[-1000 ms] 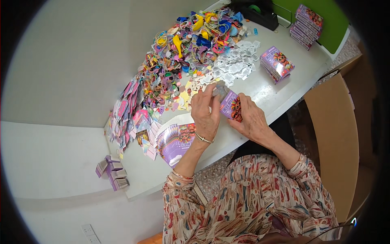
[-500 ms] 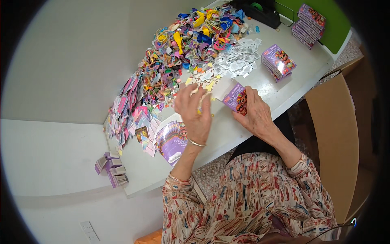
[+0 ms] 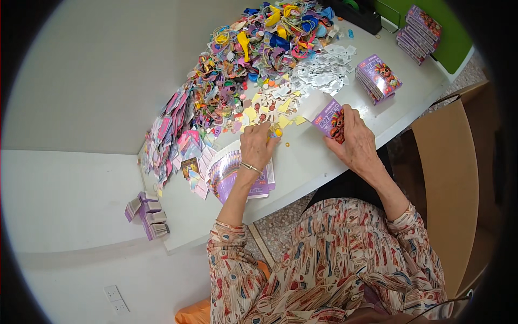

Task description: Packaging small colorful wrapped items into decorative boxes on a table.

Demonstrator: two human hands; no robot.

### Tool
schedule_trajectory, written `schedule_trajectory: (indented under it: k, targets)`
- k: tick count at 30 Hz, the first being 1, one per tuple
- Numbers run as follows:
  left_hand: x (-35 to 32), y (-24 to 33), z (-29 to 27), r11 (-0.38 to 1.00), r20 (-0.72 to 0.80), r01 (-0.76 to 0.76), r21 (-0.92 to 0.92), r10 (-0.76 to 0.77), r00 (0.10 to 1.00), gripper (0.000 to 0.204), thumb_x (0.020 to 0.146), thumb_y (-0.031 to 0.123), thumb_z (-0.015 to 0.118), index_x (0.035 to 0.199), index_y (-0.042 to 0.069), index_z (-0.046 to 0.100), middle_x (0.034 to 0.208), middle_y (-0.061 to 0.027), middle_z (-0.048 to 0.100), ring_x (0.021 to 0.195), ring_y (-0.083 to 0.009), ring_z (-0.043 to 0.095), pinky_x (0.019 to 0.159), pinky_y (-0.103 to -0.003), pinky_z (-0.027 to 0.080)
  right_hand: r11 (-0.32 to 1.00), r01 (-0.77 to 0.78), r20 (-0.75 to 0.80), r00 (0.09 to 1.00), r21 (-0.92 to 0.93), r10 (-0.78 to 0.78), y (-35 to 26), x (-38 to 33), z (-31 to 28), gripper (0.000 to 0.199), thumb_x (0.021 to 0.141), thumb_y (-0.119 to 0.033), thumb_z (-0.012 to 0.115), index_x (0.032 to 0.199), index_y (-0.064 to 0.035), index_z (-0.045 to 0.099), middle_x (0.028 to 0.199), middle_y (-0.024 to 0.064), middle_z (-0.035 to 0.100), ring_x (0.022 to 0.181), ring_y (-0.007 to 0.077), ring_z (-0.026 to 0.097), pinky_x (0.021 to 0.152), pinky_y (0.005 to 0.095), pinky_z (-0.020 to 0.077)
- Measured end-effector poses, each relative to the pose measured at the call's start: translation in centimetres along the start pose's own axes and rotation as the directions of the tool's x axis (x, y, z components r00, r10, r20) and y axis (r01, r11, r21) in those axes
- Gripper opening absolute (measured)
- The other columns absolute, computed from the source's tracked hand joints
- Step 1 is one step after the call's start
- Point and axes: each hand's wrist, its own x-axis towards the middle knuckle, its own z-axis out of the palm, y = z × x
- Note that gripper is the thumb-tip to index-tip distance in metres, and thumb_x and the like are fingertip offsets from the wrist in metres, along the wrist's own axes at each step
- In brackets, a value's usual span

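Note:
My right hand (image 3: pixel 353 140) grips a small purple printed box (image 3: pixel 330 120), with its white flap standing open toward the far side. My left hand (image 3: pixel 256 146) is down at the table with fingers curled and thumb drawn in, beside small yellow trinkets (image 3: pixel 277 133). What its fingertips hold, if anything, is hidden. Under and beside that wrist lies a fanned stack of flat purple cartons (image 3: pixel 224 173). Little brown figure cut-outs and yellow paper bits (image 3: pixel 263 110) are scattered just beyond the left fingers.
A heap of balloons, hair ties and trinkets (image 3: pixel 237 65) covers the far side. Next to it lie white paper slips (image 3: pixel 324 70) and pink packets (image 3: pixel 170 127). Stacked purple boxes (image 3: pixel 377 78) stand at right, near a black tape dispenser (image 3: pixel 359 13) and a cardboard box (image 3: pixel 448 189).
My left hand has come down from above the table to the small trinkets, its fingers curling. My right hand, still gripping the purple box, appears slightly farther right, while the view itself has shifted.

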Motion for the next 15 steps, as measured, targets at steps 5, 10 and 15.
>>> schedule_trajectory:
  k: [5, 10, 15]
  targets:
    - [0.2, -0.6, 1.3, 1.0, -0.047, -0.027, -0.01, 0.027, 0.999, 0.023, 0.075, 0.016, 0.069, 0.095, 0.004, 0.066, 0.083, -0.013, 0.064, 0.081, -0.0301, 0.058, 0.071, -0.04, 0.045, 1.0, 0.023, 0.013, 1.0, 0.005, -0.023, -0.3, -0.3, 0.5, 0.073, 0.071, -0.02, 0.074, 0.127, 0.0064, 0.033, 0.105, 0.0221, 0.052, 0.093, 0.038, 0.058, 0.075, 0.0425, 0.0508]
    - [0.7, -0.8, -0.3, 0.993, -0.129, -0.081, -0.088, 0.069, 0.989, 0.018, 0.078, 0.011, 0.068, 0.094, 0.003, 0.068, 0.079, -0.0088, 0.064, 0.073, -0.0223, 0.059, 0.068, -0.033, 0.047, 0.998, 0.043, 0.12, 0.992, -0.053, -0.037, -0.6, -0.2, 0.6, 0.071, 0.07, -0.018, 0.074, 0.124, 0.0047, 0.034, 0.104, 0.0207, 0.05, 0.094, 0.0372, 0.057, 0.076, 0.0422, 0.0504]
    - [2.0, 2.0, -5.1, 0.55, 0.141, 0.222, -0.805, -0.186, 0.972, 0.025, 0.082, 0.007, 0.071, 0.105, -0.001, 0.065, 0.084, -0.0003, 0.065, 0.071, -0.0054, 0.057, 0.062, -0.02, 0.045, 0.996, 0.058, 0.191, 0.981, -0.073, -0.043, -1.0, 0.2, 0.8, 0.071, 0.069, -0.018, 0.073, 0.124, 0.0044, 0.034, 0.106, 0.0205, 0.051, 0.096, 0.0371, 0.057, 0.077, 0.0418, 0.0505]
